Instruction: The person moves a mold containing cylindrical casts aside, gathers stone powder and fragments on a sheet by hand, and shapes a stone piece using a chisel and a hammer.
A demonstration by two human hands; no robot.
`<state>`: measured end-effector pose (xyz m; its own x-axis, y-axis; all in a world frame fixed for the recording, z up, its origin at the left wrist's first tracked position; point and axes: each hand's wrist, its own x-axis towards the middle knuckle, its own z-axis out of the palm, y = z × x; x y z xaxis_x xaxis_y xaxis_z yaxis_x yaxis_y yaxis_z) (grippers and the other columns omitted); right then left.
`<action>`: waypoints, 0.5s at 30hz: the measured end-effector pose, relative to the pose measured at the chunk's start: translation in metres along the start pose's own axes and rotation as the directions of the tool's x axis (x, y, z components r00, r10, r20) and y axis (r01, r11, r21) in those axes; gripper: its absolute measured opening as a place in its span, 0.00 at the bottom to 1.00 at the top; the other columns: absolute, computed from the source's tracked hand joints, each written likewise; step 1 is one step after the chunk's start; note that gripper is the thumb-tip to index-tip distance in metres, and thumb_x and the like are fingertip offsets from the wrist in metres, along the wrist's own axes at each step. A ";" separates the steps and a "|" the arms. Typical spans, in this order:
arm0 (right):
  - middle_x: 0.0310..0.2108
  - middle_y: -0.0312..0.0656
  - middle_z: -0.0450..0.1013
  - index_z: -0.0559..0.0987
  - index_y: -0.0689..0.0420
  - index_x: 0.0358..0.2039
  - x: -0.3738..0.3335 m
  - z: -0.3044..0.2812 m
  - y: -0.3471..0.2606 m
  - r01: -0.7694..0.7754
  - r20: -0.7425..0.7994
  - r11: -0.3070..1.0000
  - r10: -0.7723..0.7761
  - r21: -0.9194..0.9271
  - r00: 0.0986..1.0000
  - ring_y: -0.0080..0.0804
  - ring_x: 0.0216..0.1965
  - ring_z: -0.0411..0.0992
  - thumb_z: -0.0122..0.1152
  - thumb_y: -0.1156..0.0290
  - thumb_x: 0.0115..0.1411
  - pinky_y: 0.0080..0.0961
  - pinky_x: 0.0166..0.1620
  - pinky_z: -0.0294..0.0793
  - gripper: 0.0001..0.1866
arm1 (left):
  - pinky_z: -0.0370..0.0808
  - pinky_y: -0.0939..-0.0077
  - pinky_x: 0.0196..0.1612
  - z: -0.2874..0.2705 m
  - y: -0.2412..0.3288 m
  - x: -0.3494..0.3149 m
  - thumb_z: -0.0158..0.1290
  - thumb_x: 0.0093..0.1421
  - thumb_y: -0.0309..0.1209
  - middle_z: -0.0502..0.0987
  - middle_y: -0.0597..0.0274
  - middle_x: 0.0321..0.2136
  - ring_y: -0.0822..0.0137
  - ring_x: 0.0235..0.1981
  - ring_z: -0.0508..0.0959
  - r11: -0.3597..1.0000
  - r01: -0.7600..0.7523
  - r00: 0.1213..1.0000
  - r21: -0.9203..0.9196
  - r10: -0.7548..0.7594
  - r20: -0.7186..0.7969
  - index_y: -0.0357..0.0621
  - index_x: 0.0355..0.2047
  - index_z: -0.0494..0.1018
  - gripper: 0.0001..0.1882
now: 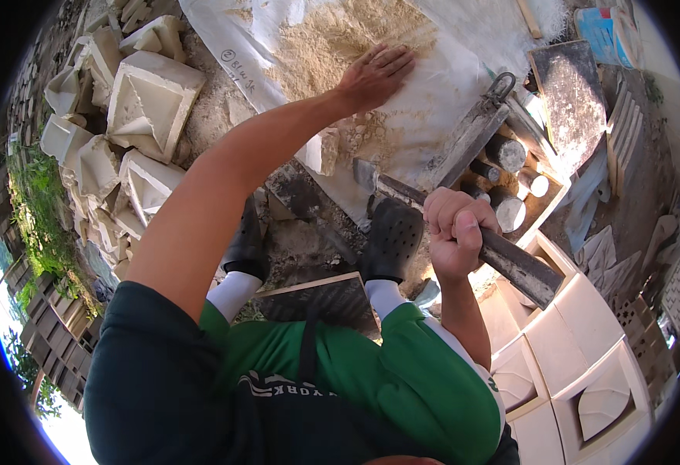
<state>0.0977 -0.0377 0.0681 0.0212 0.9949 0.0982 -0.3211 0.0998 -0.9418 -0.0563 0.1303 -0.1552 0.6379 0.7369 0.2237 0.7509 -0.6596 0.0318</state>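
My left hand (376,74) lies flat, fingers spread, on a pale sandy powder heap (332,39) spread over a white sheet (433,116) on the ground. My right hand (458,231) is closed around the long dark handle of a tool (514,263) whose small grey blade (365,174) rests on the sheet's near edge. My black perforated shoes (390,240) stand just below the sheet.
Several cream cast blocks are piled at left (150,101). A wooden box with dark cylinders (510,186) and a metal float (475,128) lie at right. Cream square moulds (580,364) sit at lower right. A dark board (328,302) lies between my feet.
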 end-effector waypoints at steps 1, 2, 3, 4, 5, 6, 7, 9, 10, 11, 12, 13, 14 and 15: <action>0.14 0.35 0.55 0.59 0.55 0.20 0.001 -0.002 0.000 0.003 -0.011 1.000 -0.003 -0.003 1.000 0.25 0.16 0.54 0.44 0.70 0.62 0.29 0.25 0.60 0.13 | 0.46 0.62 0.70 -0.005 -0.008 -0.007 0.40 0.68 0.44 0.60 0.64 0.65 0.66 0.67 0.55 1.000 0.025 0.999 0.008 -0.025 0.030 0.48 0.62 0.62 0.25; 0.14 0.35 0.55 0.59 0.55 0.20 0.002 -0.003 0.001 0.004 -0.017 1.000 -0.004 -0.003 1.000 0.25 0.16 0.54 0.44 0.70 0.62 0.29 0.25 0.60 0.13 | 0.44 0.63 0.71 -0.011 -0.017 -0.014 0.40 0.68 0.43 0.60 0.65 0.65 0.66 0.68 0.54 0.999 0.050 0.997 0.018 -0.051 0.060 0.48 0.62 0.62 0.25; 0.14 0.35 0.55 0.59 0.55 0.20 0.002 -0.005 0.001 -0.003 -0.026 1.000 0.003 -0.004 1.000 0.25 0.16 0.53 0.44 0.70 0.62 0.29 0.25 0.60 0.13 | 0.44 0.63 0.71 -0.017 -0.026 -0.019 0.40 0.68 0.43 0.60 0.65 0.65 0.66 0.68 0.54 0.999 0.046 0.997 0.019 -0.047 0.060 0.48 0.62 0.62 0.25; 0.14 0.35 0.55 0.59 0.55 0.20 0.002 -0.006 0.001 -0.011 -0.035 1.000 0.011 -0.004 0.999 0.25 0.16 0.53 0.44 0.70 0.62 0.29 0.25 0.60 0.13 | 0.44 0.63 0.71 -0.022 -0.036 -0.026 0.40 0.68 0.43 0.59 0.65 0.65 0.65 0.68 0.54 0.996 0.091 0.992 0.014 -0.092 0.084 0.48 0.62 0.62 0.26; 0.14 0.35 0.55 0.59 0.55 0.20 0.001 -0.006 0.002 -0.010 -0.038 1.000 0.009 -0.003 0.999 0.25 0.16 0.53 0.44 0.70 0.62 0.29 0.25 0.60 0.13 | 0.44 0.63 0.71 -0.027 -0.046 -0.033 0.41 0.68 0.44 0.59 0.64 0.65 0.64 0.68 0.53 0.991 0.136 0.985 0.009 -0.136 0.107 0.48 0.62 0.62 0.26; 0.14 0.35 0.55 0.59 0.55 0.20 0.002 -0.009 -0.007 -0.015 -0.059 0.999 0.013 -0.033 0.998 0.25 0.16 0.53 0.43 0.70 0.62 0.29 0.25 0.60 0.13 | 0.44 0.63 0.71 -0.027 -0.049 -0.025 0.41 0.68 0.44 0.59 0.64 0.65 0.64 0.68 0.53 0.994 0.110 0.990 -0.024 -0.107 0.089 0.48 0.62 0.62 0.26; 0.14 0.35 0.55 0.59 0.55 0.20 0.001 -0.008 -0.004 -0.031 -0.052 0.999 0.030 -0.011 0.998 0.25 0.16 0.53 0.43 0.70 0.62 0.29 0.25 0.61 0.13 | 0.45 0.61 0.71 -0.032 -0.067 -0.040 0.40 0.68 0.45 0.58 0.61 0.66 0.62 0.68 0.54 0.995 0.080 0.997 -0.066 -0.079 0.021 0.48 0.63 0.61 0.26; 0.14 0.35 0.55 0.59 0.55 0.20 -0.001 -0.006 0.001 -0.023 -0.029 1.000 0.022 -0.007 0.999 0.26 0.17 0.53 0.44 0.70 0.62 0.29 0.25 0.61 0.13 | 0.47 0.59 0.70 -0.037 -0.091 -0.054 0.40 0.68 0.46 0.56 0.55 0.66 0.58 0.68 0.54 0.954 0.193 0.970 -0.228 -0.220 -0.101 0.46 0.63 0.60 0.27; 0.15 0.35 0.55 0.59 0.55 0.20 -0.002 -0.006 0.001 -0.012 -0.005 1.000 0.012 -0.015 1.000 0.26 0.17 0.54 0.44 0.70 0.62 0.29 0.26 0.61 0.13 | 0.48 0.58 0.69 -0.035 -0.099 -0.054 0.39 0.69 0.46 0.55 0.52 0.66 0.56 0.68 0.54 0.880 0.321 0.913 -0.349 -0.385 -0.132 0.45 0.63 0.60 0.27; 0.15 0.35 0.55 0.59 0.55 0.20 -0.003 -0.005 0.001 -0.011 -0.008 1.000 0.011 -0.017 1.000 0.26 0.17 0.54 0.44 0.70 0.62 0.29 0.26 0.61 0.13 | 0.53 0.59 0.68 -0.022 -0.103 -0.053 0.38 0.69 0.45 0.59 0.47 0.64 0.53 0.66 0.58 0.744 0.449 0.800 -0.495 -0.582 -0.148 0.41 0.60 0.64 0.26; 0.15 0.36 0.55 0.59 0.56 0.20 -0.003 -0.005 0.001 -0.013 0.005 1.000 0.013 -0.018 1.000 0.26 0.17 0.54 0.44 0.70 0.62 0.30 0.26 0.61 0.13 | 0.53 0.59 0.68 -0.017 -0.101 -0.054 0.38 0.69 0.45 0.59 0.47 0.64 0.53 0.66 0.58 0.745 0.449 0.799 -0.494 -0.582 -0.150 0.41 0.60 0.64 0.26; 0.14 0.36 0.55 0.59 0.56 0.20 -0.002 -0.004 0.002 -0.015 0.018 1.000 0.015 -0.019 1.000 0.26 0.17 0.54 0.45 0.70 0.62 0.30 0.26 0.61 0.13 | 0.54 0.60 0.67 -0.011 -0.097 -0.053 0.37 0.69 0.45 0.62 0.46 0.62 0.51 0.65 0.60 0.754 0.421 0.804 -0.504 -0.567 -0.177 0.40 0.58 0.66 0.26; 0.14 0.36 0.55 0.59 0.56 0.20 -0.001 -0.002 0.003 -0.014 0.022 1.000 0.015 -0.017 1.000 0.26 0.17 0.54 0.45 0.70 0.62 0.30 0.26 0.61 0.13 | 0.56 0.60 0.66 -0.006 -0.094 -0.051 0.36 0.69 0.44 0.66 0.45 0.60 0.50 0.63 0.62 0.763 0.394 0.808 -0.512 -0.553 -0.204 0.39 0.56 0.68 0.26; 0.14 0.37 0.59 0.61 0.58 0.20 0.001 -0.003 0.004 0.012 -0.005 1.000 -0.012 0.003 1.000 0.25 0.17 0.56 0.46 0.72 0.61 0.27 0.23 0.61 0.12 | 0.58 0.62 0.66 -0.008 -0.078 -0.041 0.36 0.69 0.43 0.70 0.45 0.56 0.49 0.61 0.66 0.783 0.336 0.835 -0.524 -0.505 -0.218 0.37 0.54 0.69 0.25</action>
<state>0.0995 -0.0366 0.0631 0.0301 0.9937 0.1079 -0.3236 0.1118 -0.9396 -0.1426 0.1501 -0.1591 0.1167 0.9164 0.3828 0.7125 -0.3457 0.6105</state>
